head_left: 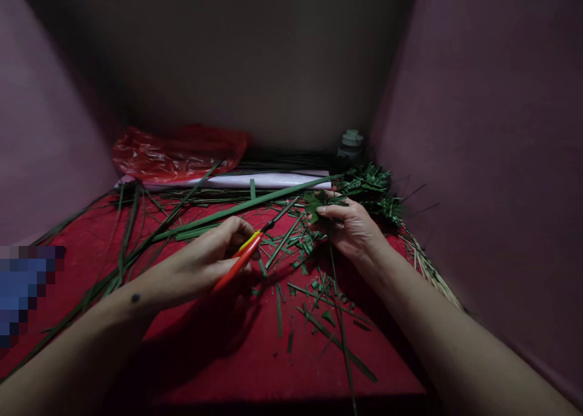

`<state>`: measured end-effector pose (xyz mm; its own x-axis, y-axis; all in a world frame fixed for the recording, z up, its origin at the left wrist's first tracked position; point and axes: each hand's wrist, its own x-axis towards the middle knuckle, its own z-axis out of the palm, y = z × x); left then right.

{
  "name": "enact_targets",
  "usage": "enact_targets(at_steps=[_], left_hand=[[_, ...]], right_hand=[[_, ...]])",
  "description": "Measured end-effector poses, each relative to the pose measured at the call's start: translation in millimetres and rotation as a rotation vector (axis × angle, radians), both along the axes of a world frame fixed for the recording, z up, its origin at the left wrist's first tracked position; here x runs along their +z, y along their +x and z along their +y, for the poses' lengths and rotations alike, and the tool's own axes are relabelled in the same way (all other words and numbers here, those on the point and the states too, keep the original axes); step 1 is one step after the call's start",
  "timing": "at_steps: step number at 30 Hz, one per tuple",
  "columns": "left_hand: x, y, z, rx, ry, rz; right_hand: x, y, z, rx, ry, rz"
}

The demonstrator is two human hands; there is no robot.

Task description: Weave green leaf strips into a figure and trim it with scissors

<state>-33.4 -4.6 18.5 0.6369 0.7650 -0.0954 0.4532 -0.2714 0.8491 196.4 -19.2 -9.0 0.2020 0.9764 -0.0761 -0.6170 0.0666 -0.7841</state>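
My left hand (230, 249) is closed round the red and yellow handles of a pair of scissors (243, 255). Their dark blades point up and right, towards my other hand but apart from it. Between the thumb and fingers of my right hand (353, 225) is a folded green leaf piece (313, 206), shaped somewhat like a flower. A long thin stem (341, 325) hangs below that hand towards the table's front edge. Cut leaf scraps (310, 243) lie scattered on the red tabletop (195, 349) beneath both hands.
Long green leaf strips (246, 206) lie across the back and left. Behind them are a white roll (273, 180), a red plastic bag (177, 155) and a small pale container (350, 143). A bunch of green woven pieces (373, 191) sits at the back right, near the pinkish wall (492, 161).
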Motion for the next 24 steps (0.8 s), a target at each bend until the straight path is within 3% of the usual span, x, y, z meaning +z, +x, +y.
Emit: enact_targets(at_steps=[3, 7, 11, 17, 21, 24], left_hand=[[5.9, -2, 2, -0.099, -0.104, 0.024], [14.1, -8, 6, -0.115, -0.162, 0.035], [16.6, -13, 13, -0.026, -0.215, -0.007], [9.7, 4, 15, 0.291, -0.111, -0.226], [6.3, 18, 11, 0.289, -0.166, -0.326], [5.4, 24, 6, 0.199, -0.2, -0.385]], right_hand=[[-0.2, 4, 0, 0.066, 0.01, -0.027], [0.3, 10, 0, 0.204, 0.076, -0.068], [0.1, 11, -2, 0.288, 0.087, -0.124], [-3.8, -3, -10, 0.436, 0.072, -0.21], [-6.7, -16, -19, 0.551, 0.047, -0.286], [-9.0, -22, -25, 0.585, 0.007, -0.355]])
